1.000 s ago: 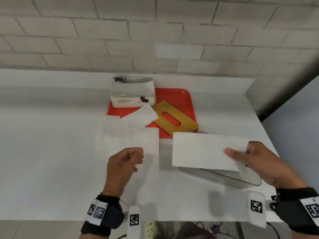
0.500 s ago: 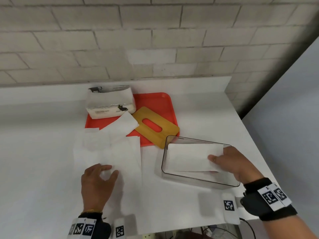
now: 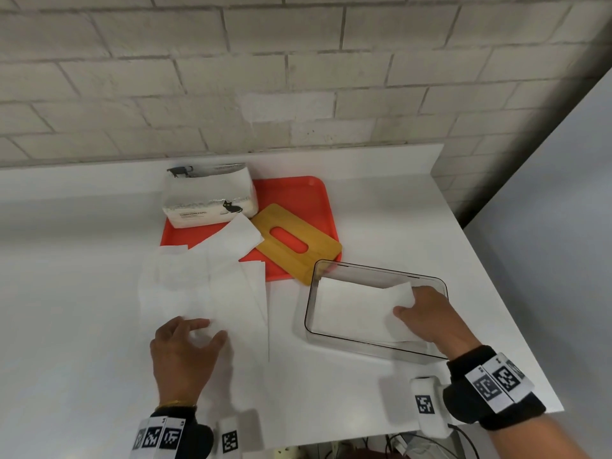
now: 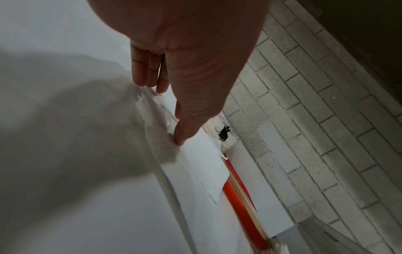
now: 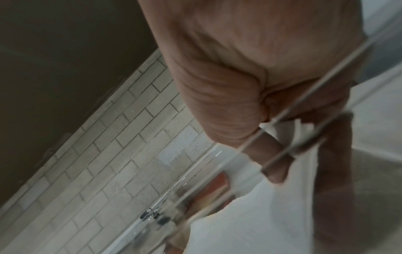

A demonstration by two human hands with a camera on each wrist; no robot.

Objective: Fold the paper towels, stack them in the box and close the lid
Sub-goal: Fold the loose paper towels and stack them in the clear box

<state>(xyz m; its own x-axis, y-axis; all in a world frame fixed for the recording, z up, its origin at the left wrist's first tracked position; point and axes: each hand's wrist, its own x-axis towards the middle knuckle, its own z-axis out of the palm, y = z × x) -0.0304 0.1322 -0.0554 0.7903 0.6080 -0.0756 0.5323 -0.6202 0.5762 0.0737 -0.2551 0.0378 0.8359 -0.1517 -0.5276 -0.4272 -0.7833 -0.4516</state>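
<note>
A clear plastic box (image 3: 381, 270) stands on the white table at the right. A folded paper towel (image 3: 351, 309) lies inside it. My right hand (image 3: 405, 306) reaches into the box and pinches the towel's right end between thumb and fingers; in the right wrist view the towel (image 5: 261, 214) hangs from that hand (image 5: 282, 154) behind the box rim. Several unfolded paper towels (image 3: 205, 289) lie flat to the left. My left hand (image 3: 208, 331) rests on their near edge, thumb and straight fingers (image 4: 147, 80) spread apart, the towel (image 4: 195, 158) puckered between them.
A red tray (image 3: 298, 197) at the back holds a pack of paper towels (image 3: 208, 197) and the wooden lid (image 3: 298, 250) with a slot, which overhangs towards the box. The brick wall is behind. The table's right edge runs close by the box.
My right hand carried the folded towel from above the box down into it. My left hand came down from a loose fist onto the flat towels and spread out.
</note>
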